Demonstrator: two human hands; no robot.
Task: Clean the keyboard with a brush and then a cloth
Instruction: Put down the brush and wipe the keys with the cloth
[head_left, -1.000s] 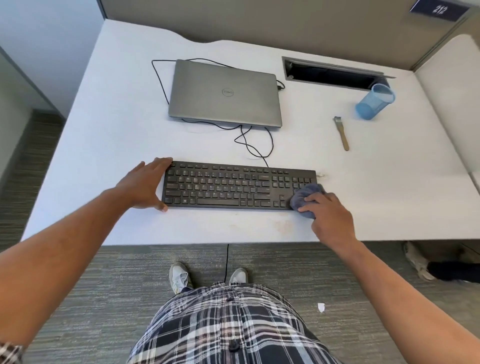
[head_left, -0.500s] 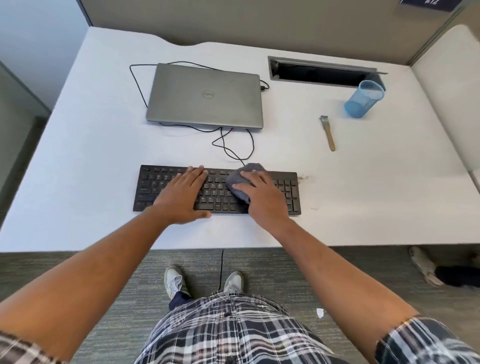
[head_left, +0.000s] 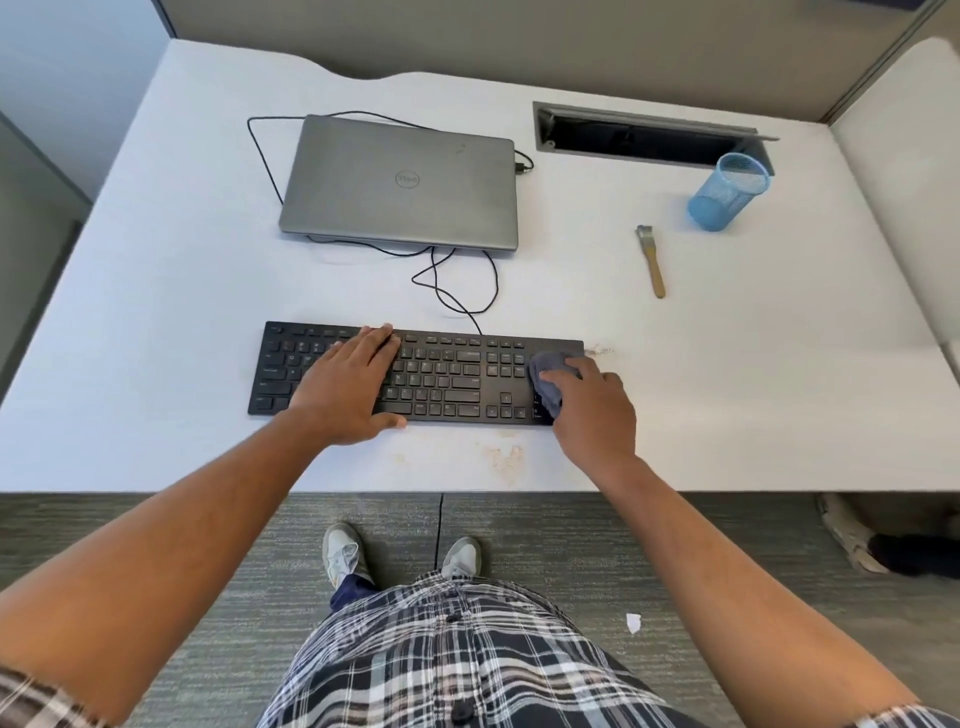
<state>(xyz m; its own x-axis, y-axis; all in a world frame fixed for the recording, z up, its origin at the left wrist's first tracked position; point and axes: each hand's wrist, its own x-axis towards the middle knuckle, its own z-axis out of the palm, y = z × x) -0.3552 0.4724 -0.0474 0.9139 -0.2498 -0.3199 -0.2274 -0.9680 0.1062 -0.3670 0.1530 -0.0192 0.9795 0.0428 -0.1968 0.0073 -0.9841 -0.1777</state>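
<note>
Cloth (head_left: 546, 382) pass underway: my right hand (head_left: 592, 410) has its grip bunched around the grey cloth, pressing it on the numpad at the 3 o'clock end of the black keyboard (head_left: 447, 376). My left hand (head_left: 353, 384) lies flat, fingers straight, on the left-centre keys, likely to stop sliding. Keyboard sits at the worktop's (head_left: 156, 291) 6 o'clock edge. Brush (head_left: 652, 260) parked at 2 o'clock, so brushing looks done.

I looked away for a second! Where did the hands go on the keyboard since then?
The right hand slid the cloth from the right end of the keyboard to its middle and back to the right end. The left hand moved from the left edge onto the keys. The brush and laptop stayed put.
</note>
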